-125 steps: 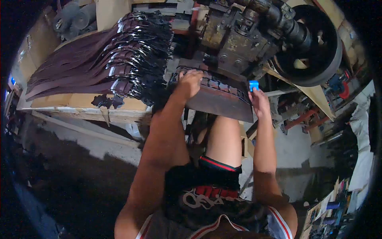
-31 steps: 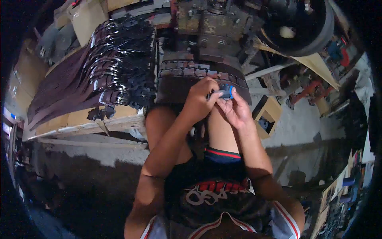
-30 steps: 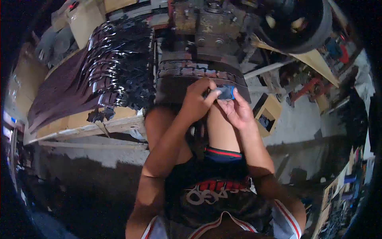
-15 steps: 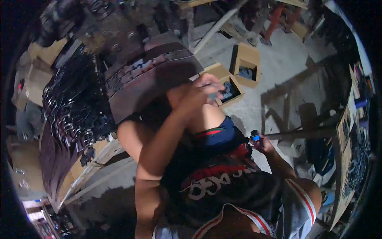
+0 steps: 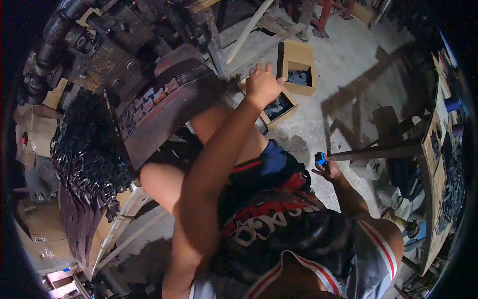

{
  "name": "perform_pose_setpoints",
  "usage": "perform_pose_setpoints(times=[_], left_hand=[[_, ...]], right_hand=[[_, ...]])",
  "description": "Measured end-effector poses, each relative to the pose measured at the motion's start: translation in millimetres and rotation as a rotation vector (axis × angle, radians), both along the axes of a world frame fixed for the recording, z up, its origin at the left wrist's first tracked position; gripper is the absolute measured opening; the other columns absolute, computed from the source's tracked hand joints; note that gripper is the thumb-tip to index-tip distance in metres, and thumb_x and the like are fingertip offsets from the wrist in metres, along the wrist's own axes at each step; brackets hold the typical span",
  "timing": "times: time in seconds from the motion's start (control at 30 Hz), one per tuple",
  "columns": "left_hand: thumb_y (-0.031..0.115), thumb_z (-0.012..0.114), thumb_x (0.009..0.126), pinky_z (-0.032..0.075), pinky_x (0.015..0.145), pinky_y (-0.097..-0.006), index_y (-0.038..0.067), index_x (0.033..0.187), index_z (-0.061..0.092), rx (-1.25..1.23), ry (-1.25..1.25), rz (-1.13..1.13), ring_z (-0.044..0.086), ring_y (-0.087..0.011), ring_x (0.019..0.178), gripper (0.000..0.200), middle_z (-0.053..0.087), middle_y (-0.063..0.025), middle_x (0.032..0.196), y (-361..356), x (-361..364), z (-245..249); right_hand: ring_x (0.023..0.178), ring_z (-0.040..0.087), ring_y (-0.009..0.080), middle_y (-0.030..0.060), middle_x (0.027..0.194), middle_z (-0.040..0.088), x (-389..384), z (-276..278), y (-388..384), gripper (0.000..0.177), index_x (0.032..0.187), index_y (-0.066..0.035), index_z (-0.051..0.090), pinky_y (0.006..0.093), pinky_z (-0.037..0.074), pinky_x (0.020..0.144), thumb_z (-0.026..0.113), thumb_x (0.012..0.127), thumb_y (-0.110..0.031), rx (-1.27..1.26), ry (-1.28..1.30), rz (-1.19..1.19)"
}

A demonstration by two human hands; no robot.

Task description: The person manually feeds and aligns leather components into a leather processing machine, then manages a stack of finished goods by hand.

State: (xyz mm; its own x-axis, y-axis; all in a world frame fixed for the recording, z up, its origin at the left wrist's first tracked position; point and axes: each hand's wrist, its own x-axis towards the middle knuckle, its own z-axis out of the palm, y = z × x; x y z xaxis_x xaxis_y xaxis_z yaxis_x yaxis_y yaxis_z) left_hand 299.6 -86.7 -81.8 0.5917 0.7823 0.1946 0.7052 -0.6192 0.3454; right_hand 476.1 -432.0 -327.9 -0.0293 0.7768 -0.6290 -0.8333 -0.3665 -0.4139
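Blue-and-black piece [image 5: 320, 160] sits in the right hand [image 5: 329, 172], out to the right of the body and above the concrete floor [image 5: 343, 102]. Its dark end points up and slightly left in the view, away from the palm, with the bright blue part nearer the hand. It looks short and stubby, so its long axis is hard to judge; it seems to run from upper left to lower right. The right fingers are clamped on it.

The left hand [image 5: 264, 88] reaches forward over the nearer cardboard box [image 5: 284, 116], its fingers spread apart and pointing away from the body; the palm side is hidden. Dark pieces [image 5: 279, 106] lie in that box. Just beyond it stands the farther cardboard box [image 5: 298, 51], holding grey pieces [image 5: 298, 77].

Left of the knees, a dark sheet [image 5: 149, 133] slants from lower left to upper right, bearing a row of cut shapes [image 5: 159, 97].
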Motion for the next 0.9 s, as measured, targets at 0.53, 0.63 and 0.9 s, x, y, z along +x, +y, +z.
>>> perform_pose_setpoints(times=[0.53,0.63,0.9], left_hand=[[0.04,0.064,0.086,0.03,0.104,-0.0585,0.012,0.13,0.053,0.477,-0.218,0.399,0.043,-0.0408,0.127,0.053,0.05,-0.0207,0.134,-20,-307,86],[0.05,0.056,0.09,0.037,0.101,-0.0578,0.014,0.137,0.049,0.434,0.074,0.621,0.047,-0.0372,0.126,0.06,0.047,-0.0183,0.138,17,-343,65],[0.07,0.045,0.085,0.029,0.104,-0.0647,0.009,0.131,0.055,0.295,0.046,0.728,0.04,-0.0372,0.133,0.077,0.046,-0.0192,0.14,21,-384,53]], right_hand=[[0.079,0.064,0.0212,0.0071,0.089,0.064,-5,68,114,0.032,0.107,-0.009,0.056,0.0349,0.054,0.08,0.053,0.096,-0.039,0.097,-0.07,-0.089],[0.09,0.064,0.0258,0.0112,0.1,0.063,-9,130,167,0.031,0.112,-0.003,0.055,0.0363,0.054,0.087,0.053,0.096,-0.03,0.212,-0.147,-0.1],[0.108,0.058,0.0221,0.011,0.121,0.057,-121,320,292,0.056,0.137,0.0,0.044,0.0328,0.046,0.094,0.066,0.086,-0.008,0.829,-1.216,0.229]])
